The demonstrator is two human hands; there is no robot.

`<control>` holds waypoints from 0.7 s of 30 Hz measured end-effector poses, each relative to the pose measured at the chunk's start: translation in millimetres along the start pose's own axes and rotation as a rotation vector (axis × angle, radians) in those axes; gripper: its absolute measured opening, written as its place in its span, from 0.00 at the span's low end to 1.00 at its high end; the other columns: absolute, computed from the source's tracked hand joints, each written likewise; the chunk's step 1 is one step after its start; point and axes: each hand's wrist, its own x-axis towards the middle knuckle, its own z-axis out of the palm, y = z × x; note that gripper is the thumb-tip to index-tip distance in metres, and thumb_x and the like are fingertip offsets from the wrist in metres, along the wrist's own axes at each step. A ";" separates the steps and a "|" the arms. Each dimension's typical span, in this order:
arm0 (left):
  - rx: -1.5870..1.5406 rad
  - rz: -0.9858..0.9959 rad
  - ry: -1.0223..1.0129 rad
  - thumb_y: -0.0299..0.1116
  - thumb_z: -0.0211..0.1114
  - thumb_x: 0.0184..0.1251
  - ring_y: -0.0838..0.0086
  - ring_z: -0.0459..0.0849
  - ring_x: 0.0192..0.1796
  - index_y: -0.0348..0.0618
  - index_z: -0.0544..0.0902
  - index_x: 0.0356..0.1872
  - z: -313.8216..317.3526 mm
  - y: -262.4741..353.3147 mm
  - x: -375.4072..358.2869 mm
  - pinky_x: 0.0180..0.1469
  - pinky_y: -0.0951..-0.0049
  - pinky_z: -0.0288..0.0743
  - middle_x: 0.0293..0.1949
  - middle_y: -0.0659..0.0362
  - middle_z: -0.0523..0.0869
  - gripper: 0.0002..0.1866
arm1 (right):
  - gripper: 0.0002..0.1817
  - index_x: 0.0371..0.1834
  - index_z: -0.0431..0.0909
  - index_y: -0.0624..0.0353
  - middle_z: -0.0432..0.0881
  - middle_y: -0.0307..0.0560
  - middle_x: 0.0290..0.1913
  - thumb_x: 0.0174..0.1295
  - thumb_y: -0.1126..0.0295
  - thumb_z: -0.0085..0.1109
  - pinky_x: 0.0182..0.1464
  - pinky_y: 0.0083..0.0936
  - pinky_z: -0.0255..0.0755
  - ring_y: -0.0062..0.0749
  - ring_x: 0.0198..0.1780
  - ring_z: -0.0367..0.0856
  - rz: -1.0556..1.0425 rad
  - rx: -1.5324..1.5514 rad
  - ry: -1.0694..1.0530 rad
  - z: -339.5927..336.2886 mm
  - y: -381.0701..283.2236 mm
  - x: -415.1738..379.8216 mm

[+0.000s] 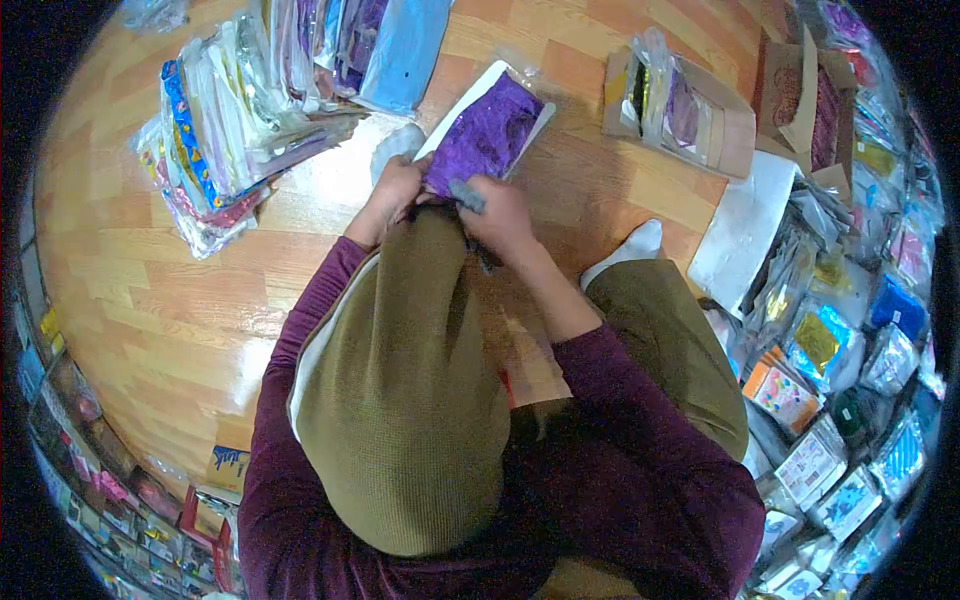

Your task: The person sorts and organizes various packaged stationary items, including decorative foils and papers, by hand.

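Note:
A flat pack of shiny purple material [486,130] with a white backing and clear wrap points away from me, beyond my raised knee. My left hand [398,193] is closed around its near left corner. On the near right side, my right hand [503,218] is closed too, its fingers at the pack's near end. A small grey piece [467,197] shows at the thumb side of my right hand, lying over the purple surface; I cannot tell what it is. My knee partly hides the fingers of both hands. One white sock [396,150] shows just past my left hand.
Fanned stacks of wrapped packs [235,110] lie on the wooden floor at upper left, beside a blue pack [405,55]. Cardboard boxes [725,130] holding packs stand at upper right. A white slab [745,230] and heaped packets [820,340] line the right side.

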 end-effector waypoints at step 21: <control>0.850 0.298 0.181 0.34 0.56 0.58 0.45 0.78 0.37 0.25 0.76 0.32 -10.0 -18.4 17.5 0.38 0.61 0.70 0.29 0.35 0.78 0.15 | 0.25 0.58 0.63 0.55 0.53 0.56 0.65 0.54 0.76 0.38 0.65 0.43 0.49 0.52 0.66 0.51 -0.433 -0.349 0.316 10.0 88.8 97.1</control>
